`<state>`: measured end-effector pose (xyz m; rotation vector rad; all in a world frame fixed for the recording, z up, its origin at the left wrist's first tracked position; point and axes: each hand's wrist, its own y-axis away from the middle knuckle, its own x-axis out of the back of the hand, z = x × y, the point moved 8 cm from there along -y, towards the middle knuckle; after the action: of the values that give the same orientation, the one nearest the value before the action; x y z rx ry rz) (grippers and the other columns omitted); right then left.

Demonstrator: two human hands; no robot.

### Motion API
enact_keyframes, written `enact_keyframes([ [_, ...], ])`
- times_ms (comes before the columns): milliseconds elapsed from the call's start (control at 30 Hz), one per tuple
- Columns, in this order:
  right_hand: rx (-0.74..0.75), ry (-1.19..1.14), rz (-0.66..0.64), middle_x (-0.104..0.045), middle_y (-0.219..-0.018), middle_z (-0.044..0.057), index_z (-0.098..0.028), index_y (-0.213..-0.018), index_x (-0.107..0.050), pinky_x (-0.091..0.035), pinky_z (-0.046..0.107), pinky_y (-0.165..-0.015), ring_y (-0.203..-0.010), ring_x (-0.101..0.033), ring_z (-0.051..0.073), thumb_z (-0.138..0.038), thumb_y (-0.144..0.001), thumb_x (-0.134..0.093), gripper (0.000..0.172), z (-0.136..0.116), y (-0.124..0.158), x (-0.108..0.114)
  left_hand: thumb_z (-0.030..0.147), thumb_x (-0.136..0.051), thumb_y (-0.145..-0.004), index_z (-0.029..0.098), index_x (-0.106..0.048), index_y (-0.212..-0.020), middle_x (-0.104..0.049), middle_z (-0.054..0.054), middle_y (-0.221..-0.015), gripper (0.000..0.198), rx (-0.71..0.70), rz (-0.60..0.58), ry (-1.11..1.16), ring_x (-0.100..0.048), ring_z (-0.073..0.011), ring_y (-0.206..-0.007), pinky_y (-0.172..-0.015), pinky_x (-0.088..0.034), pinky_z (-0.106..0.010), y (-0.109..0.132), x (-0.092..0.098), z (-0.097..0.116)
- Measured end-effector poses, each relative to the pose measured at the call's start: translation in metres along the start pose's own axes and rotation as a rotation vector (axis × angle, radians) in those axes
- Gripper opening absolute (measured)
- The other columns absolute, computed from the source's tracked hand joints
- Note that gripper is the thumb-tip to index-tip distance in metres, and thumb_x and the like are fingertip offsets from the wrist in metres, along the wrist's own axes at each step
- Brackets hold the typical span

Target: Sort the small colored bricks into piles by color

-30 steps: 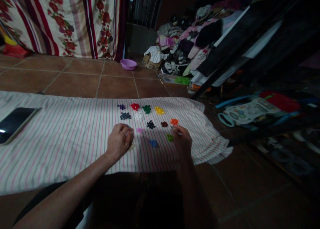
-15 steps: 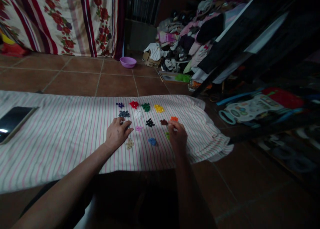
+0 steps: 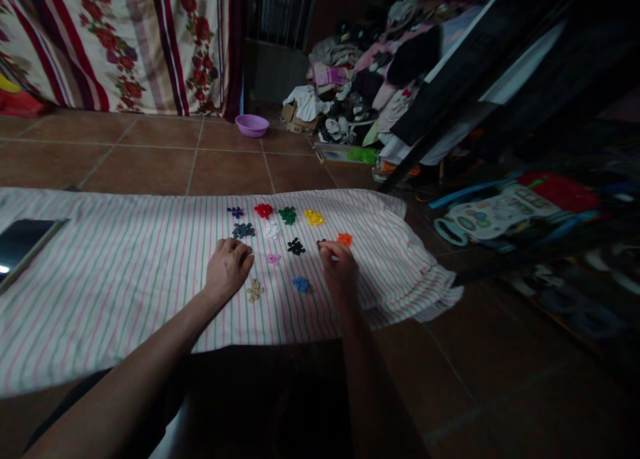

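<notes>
Small plastic pieces lie sorted by colour in little piles on a striped cloth (image 3: 165,279). My right hand (image 3: 341,267) has thumb and fingers pinched together at the brown pieces (image 3: 321,243), which it mostly covers. Just beyond its knuckles is the orange pile (image 3: 344,239). My left hand (image 3: 229,267) rests on the cloth with curled fingers; whether anything is inside cannot be seen. Near it are the grey-blue pile (image 3: 243,230), the pink pile (image 3: 273,259) and the beige pile (image 3: 255,291). Between the hands are the black pile (image 3: 296,246) and blue pile (image 3: 301,284).
Farther back sit purple (image 3: 235,212), red (image 3: 263,210), green (image 3: 287,215), yellow (image 3: 314,217) and white (image 3: 272,230) piles. A phone-like dark device (image 3: 25,245) lies at left. Beyond are a purple basin (image 3: 252,125), heaped clothes (image 3: 370,79) and a colourful toy (image 3: 500,212).
My left hand's fingers have curled in from a spread pose. My right hand has shifted left over the brown pieces, and the light green pile is now hidden. The view has moved slightly.
</notes>
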<state>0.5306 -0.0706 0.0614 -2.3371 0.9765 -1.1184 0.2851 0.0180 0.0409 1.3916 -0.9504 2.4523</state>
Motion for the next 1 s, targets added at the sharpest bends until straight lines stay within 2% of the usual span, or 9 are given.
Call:
enact_keyframes([
  [167,0.017,-0.001,-0.018,-0.071,-0.093,0.011,-0.019,-0.086,-0.068,-0.056,0.032,-0.073,-0.09,-0.065,0.02,-0.028,-0.087,-0.046,0.024,-0.004,0.004,-0.014,0.028,-0.048,-0.089,0.019,-0.065,-0.095,-0.062,-0.009,-0.094,0.02,-0.038,-0.026,0.062,-0.052,-0.0243,-0.093,-0.084,-0.049,-0.041,0.001,0.001,0.0],
  [267,0.034,-0.011,-0.081,-0.07,-0.093,0.01,-0.018,-0.088,-0.068,-0.056,0.031,-0.069,-0.088,-0.065,0.019,-0.026,-0.087,-0.046,0.024,-0.008,0.006,-0.029,0.025,-0.048,-0.089,0.019,-0.063,-0.103,-0.062,-0.009,-0.099,0.022,-0.05,-0.03,0.058,-0.051,-0.025,-0.097,-0.086,-0.049,-0.042,0.002,0.0,0.0],
  [367,0.024,-0.033,-0.121,-0.071,-0.094,0.01,-0.019,-0.09,-0.069,-0.056,0.029,-0.065,-0.086,-0.065,0.019,-0.024,-0.086,-0.046,0.023,-0.013,0.004,-0.042,0.024,-0.048,-0.088,0.019,-0.062,-0.103,-0.062,-0.01,-0.102,0.021,-0.058,-0.013,0.076,-0.051,-0.0252,-0.1,-0.087,-0.049,-0.043,0.002,0.0,0.0],
  [433,0.017,-0.046,-0.117,-0.071,-0.096,0.01,-0.019,-0.09,-0.069,-0.056,0.03,-0.068,-0.089,-0.065,0.02,-0.022,-0.084,-0.047,0.023,-0.015,0.0,-0.047,0.024,-0.047,-0.089,0.019,-0.062,-0.098,-0.062,-0.009,-0.099,0.018,-0.059,-0.015,0.091,-0.052,-0.0247,-0.098,-0.086,-0.049,-0.042,0.001,0.0,0.001],
  [533,0.024,-0.03,-0.12,-0.071,-0.1,0.01,-0.019,-0.09,-0.069,-0.054,0.036,-0.08,-0.095,-0.064,0.022,-0.02,-0.082,-0.049,0.022,-0.017,-0.005,-0.053,0.024,-0.046,-0.09,0.017,-0.062,-0.093,-0.062,-0.009,-0.095,0.018,-0.061,-0.03,0.103,-0.052,-0.0244,-0.094,-0.085,-0.049,-0.041,0.0,0.0,0.002],
  [667,0.041,0.019,-0.137,-0.072,-0.103,0.011,-0.018,-0.091,-0.069,-0.048,0.042,-0.092,-0.1,-0.064,0.024,-0.019,-0.081,-0.05,0.021,-0.015,-0.007,-0.06,0.022,-0.046,-0.089,0.016,-0.062,-0.094,-0.062,-0.01,-0.094,0.018,-0.075,-0.033,0.108,-0.053,-0.0242,-0.092,-0.084,-0.049,-0.042,0.001,0.001,0.002],
  [1000,0.082,0.079,-0.276,-0.069,-0.111,0.01,-0.019,-0.102,-0.069,-0.044,0.043,-0.096,-0.106,-0.061,0.026,-0.018,-0.078,-0.06,0.026,-0.015,-0.001,-0.076,0.026,-0.048,-0.09,0.018,-0.06,-0.108,-0.063,-0.009,-0.105,0.024,-0.126,-0.028,0.17,-0.053,-0.0244,-0.1,-0.092,-0.048,-0.044,0.005,0.003,0.001],
])
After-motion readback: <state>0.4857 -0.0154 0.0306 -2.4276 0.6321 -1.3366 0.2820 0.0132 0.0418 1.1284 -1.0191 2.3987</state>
